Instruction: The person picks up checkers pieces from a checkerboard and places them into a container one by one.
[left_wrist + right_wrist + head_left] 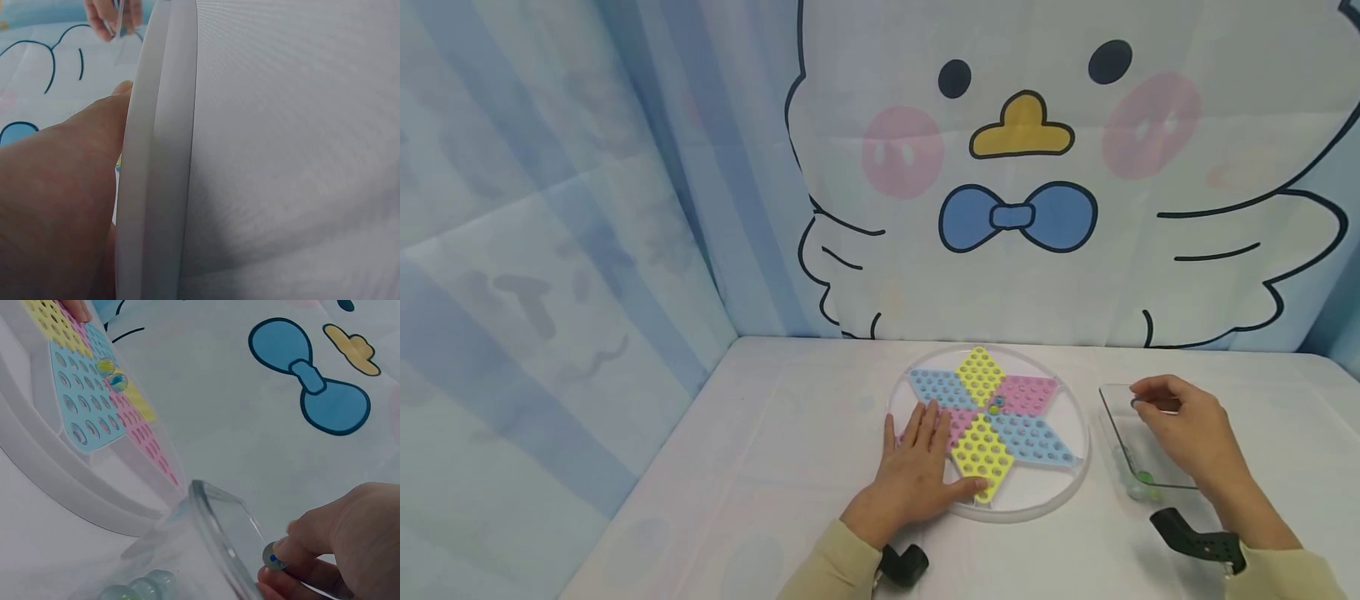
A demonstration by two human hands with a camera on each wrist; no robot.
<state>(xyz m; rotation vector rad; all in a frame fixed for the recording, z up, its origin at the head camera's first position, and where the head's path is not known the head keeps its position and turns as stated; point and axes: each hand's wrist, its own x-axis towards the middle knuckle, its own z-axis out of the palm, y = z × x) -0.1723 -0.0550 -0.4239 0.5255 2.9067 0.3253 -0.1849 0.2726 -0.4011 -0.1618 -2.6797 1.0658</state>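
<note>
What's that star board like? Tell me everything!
The star board is round, with a whitish rim, and looks like plastic. Its star has two yellow, two blue and two pink points, all full of little holes. It lies flat on the table, with two marbles near the star's middle. The left hand rests on its near-left part, hiding some.

One Chinese checkers board (1037,485) is seen, with two yellow, two blue and two pink sections (1028,395). On it two glass marbles (107,367) are counted; one more is held in the right hand (1183,425), and at least three are made out in one clear container (217,531), the full number being unclear. One left hand (917,477), two black wrist devices (1195,540) and one cartoon bird (1000,292) are shown.
</note>
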